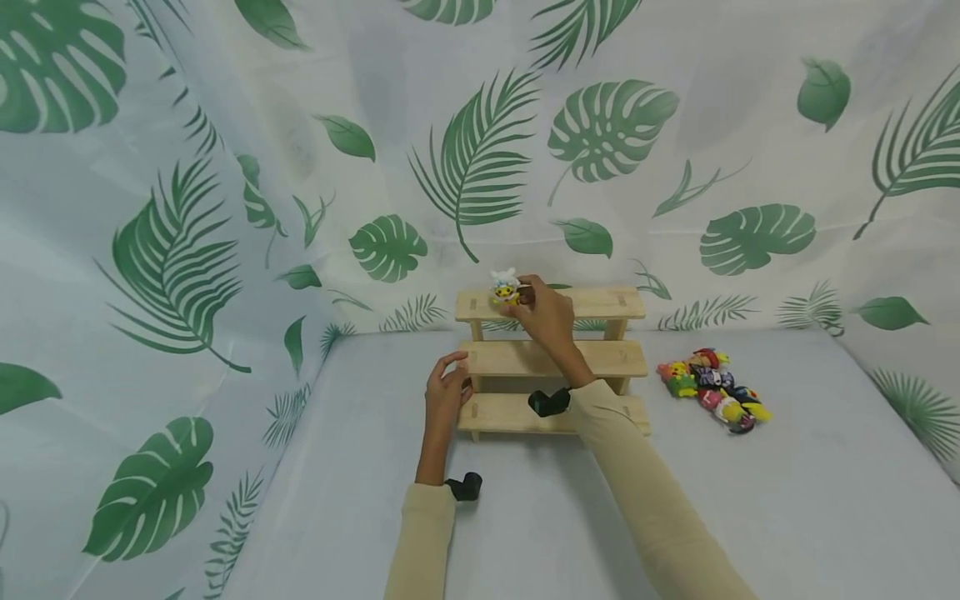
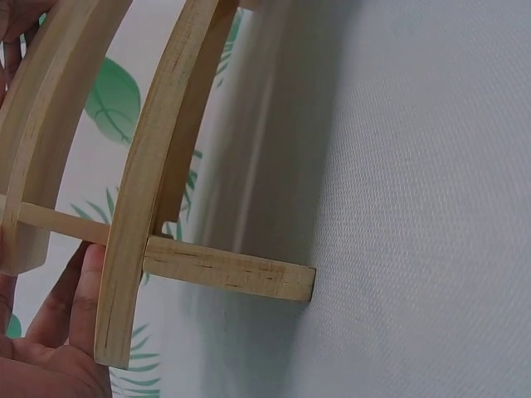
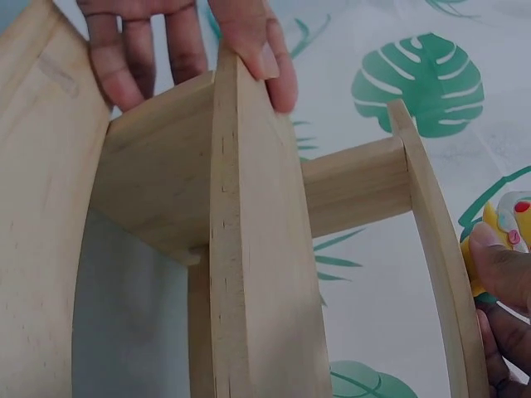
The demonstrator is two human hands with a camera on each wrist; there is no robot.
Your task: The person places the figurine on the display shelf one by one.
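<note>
A three-step wooden shelf (image 1: 551, 360) stands on the grey cloth against the leaf-print backdrop. My right hand (image 1: 517, 298) pinches a small yellow and white toy figure (image 1: 505, 288) at the left end of the top step; the figure (image 3: 508, 222) also shows at the edge of the right wrist view, beside my fingertips (image 3: 502, 278). My left hand (image 1: 450, 385) grips the left end of the middle step, its fingers (image 3: 124, 58) curled over the board's edge. In the left wrist view the shelf boards (image 2: 141, 207) run close past my fingers (image 2: 83, 290).
A heap of several small coloured toy figures (image 1: 712, 387) lies on the cloth to the right of the shelf. The leaf-print cloth (image 1: 480, 167) rises as a wall behind and to both sides. Bare grey cloth (image 1: 525, 517) stretches in front of the shelf.
</note>
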